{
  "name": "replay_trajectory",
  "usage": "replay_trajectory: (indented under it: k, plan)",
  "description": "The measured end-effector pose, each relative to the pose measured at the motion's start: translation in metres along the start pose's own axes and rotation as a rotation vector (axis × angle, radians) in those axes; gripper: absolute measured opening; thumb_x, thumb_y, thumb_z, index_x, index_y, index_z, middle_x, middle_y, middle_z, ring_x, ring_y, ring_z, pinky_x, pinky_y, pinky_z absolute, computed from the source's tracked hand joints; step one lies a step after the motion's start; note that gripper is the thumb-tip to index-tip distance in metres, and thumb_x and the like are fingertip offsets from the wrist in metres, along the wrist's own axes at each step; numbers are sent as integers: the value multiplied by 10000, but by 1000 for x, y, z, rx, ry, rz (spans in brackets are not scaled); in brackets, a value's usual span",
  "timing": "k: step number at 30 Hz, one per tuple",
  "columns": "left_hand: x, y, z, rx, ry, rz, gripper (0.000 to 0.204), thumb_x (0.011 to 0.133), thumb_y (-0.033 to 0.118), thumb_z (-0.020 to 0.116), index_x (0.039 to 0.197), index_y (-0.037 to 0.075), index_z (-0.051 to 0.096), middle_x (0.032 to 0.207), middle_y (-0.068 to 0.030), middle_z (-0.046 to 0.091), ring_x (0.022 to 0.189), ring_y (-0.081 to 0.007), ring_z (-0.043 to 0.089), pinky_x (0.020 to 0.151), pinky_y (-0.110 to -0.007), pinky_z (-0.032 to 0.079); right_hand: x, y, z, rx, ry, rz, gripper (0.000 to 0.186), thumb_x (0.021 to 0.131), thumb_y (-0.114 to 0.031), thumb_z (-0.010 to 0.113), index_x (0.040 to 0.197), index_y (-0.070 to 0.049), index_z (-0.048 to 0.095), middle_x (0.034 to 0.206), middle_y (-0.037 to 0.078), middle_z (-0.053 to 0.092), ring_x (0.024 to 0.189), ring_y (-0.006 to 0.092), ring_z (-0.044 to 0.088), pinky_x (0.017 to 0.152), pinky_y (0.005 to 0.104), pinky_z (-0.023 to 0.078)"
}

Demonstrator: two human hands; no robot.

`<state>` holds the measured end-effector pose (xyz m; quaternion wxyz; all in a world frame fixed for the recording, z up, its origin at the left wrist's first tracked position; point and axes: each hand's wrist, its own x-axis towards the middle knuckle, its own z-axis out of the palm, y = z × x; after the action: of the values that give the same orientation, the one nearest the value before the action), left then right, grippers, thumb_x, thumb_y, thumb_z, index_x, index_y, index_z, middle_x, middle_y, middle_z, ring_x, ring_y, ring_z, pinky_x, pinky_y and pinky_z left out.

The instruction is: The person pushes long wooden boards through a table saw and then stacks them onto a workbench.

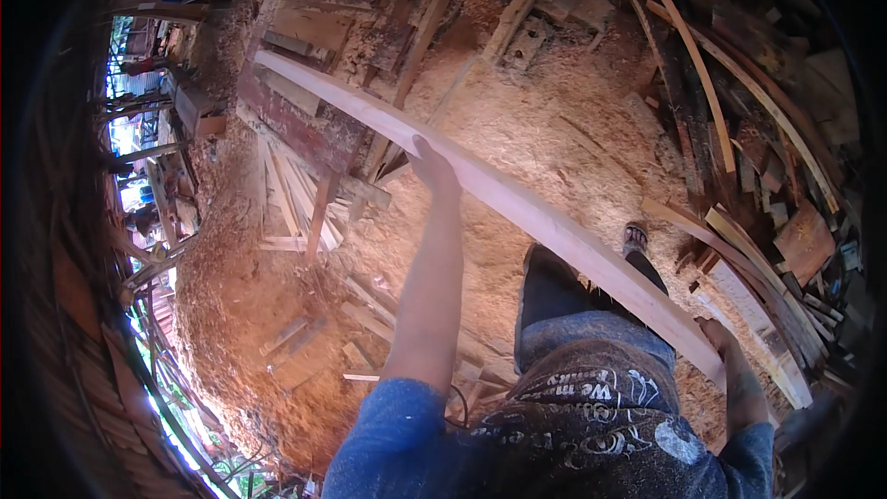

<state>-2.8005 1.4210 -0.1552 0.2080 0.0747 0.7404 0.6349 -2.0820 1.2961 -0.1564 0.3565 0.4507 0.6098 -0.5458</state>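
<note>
A long, pale wooden beam (527, 212) slants across my body, held in both hands above a floor thick with sawdust (536, 129). My left hand (438, 168) grasps it partway along, thumb lying against the near edge — the other fingers are mostly hidden behind the wood. My right hand (718, 337) clasps the beam close to its near end, at my right side, with the fingers bent over the edge. The far end reaches up and left over a reddish-brown bench (309, 137) scattered with wood pieces; I cannot tell whether it rests there or hangs just above. Between my hands, the beam passes in front of my dark trousers (550, 291), hiding part of my legs, and one sandalled foot (636, 237) shows beyond it. Sawdust specks my dark shirt (573, 411), which carries a white print, and my left arm stretches forward from a blue sleeve (397, 420). Just beside my right hand, cut boards (753, 325) lie in a loose pile on the right — farther up that side, a long strip of wood (693, 65) appears bent near the lens rim. Thin wooden strips (288, 192) gather below the bench, at my left.
</note>
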Motion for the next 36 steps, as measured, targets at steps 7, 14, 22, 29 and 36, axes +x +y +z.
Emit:
replay_trajectory:
  k: [7,14,22,29,36]
  plan:
    - [37,18,2,74,39,-48,631,1028,396,478,1467,-41,360,1391,-225,509,1193,-338,567,971,-417,492,22,-45,-7,166,20,72,360,926,-294,486,1170,-61,611,1054,286,677,1036,440,646,889,483,511]
    - [93,24,-4,112,17,-56,602,1034,367,464,1461,-48,375,1383,-227,517,1198,-330,569,978,-410,485,47,-93,-21,169,10,-18,381,921,-300,496,1208,-79,613,1082,280,674,1050,428,647,898,475,510]
    - [161,25,-6,69,5,11,607,1022,347,468,1409,-117,401,1352,-268,533,1191,-352,569,987,-411,466,76,-160,-36,198,40,53,384,911,-280,514,1226,-87,617,1063,247,691,1022,395,665,882,456,509]
    - [238,25,-28,68,1,-28,604,1025,335,465,1400,-132,390,1352,-288,520,1186,-377,571,968,-433,481,108,-216,-50,133,93,-92,367,893,-235,546,1214,-83,639,1059,233,699,1031,356,675,878,423,507]
    - [256,64,-9,370,102,-6,629,1042,316,439,1497,-70,238,1390,-319,472,1246,-415,531,996,-463,490,124,-274,-66,128,70,-183,488,822,-334,648,1234,-73,636,1095,215,703,1032,352,685,860,408,525]
